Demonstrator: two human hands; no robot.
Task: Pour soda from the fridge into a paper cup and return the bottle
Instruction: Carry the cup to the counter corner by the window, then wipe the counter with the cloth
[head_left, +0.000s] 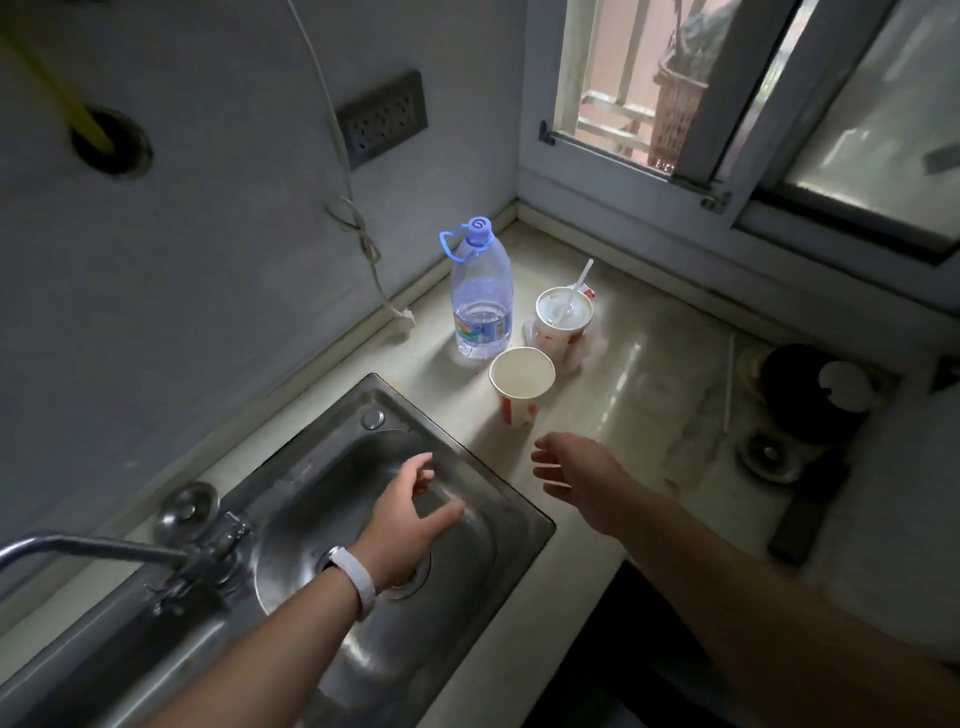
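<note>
An open paper cup (521, 384), white with red print, stands upright on the pale counter (623, 415) beside the sink; its inside looks empty. My right hand (571, 473) hovers just in front of it, fingers spread, holding nothing. My left hand (410, 514), with a white band on the wrist, hangs over the steel sink (488, 519) with fingers apart and empty. No soda bottle or fridge is in view.
A clear water bottle with a blue cap (480, 301) stands behind the cup. Next to it is a lidded takeaway cup with a straw (563, 317). A tap (171, 551) sits at the sink's left. Dark items (805, 395) lie at the right; a window is above.
</note>
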